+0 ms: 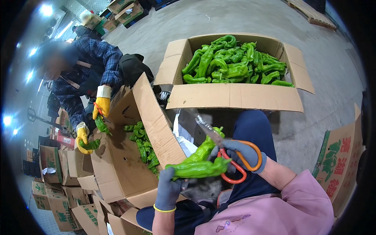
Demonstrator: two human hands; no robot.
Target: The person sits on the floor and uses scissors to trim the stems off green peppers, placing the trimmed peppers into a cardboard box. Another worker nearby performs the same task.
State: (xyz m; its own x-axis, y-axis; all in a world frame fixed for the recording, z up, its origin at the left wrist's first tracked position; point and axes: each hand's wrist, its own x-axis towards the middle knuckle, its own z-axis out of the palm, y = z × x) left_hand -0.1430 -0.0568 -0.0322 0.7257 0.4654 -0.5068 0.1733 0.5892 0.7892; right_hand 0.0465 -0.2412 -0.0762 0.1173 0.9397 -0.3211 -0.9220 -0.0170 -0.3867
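Observation:
My left hand (170, 188), in a grey glove with a yellow cuff edge, grips one end of a long green pepper (199, 169). In my right hand (235, 154), gloved in grey too, is a pair of scissors (249, 157) with orange-red handles, the blades pointing up and away. A second green pepper (202, 148) lies just behind the first, close to my right fingers; which hand supports it I cannot tell. Beyond my knees stands an open cardboard box (235, 96) heaped with green peppers (232, 64). To the left, another open carton (132, 176) holds fewer peppers (144, 144).
Across the left carton a person (100, 58) in yellow gloves holds red-handled scissors (98, 108) and green peppers (91, 144). Stacked cartons (58, 205) crowd the lower left. A printed carton (335, 161) stands at right, and a wooden pallet (312, 14) lies on the concrete floor (258, 17).

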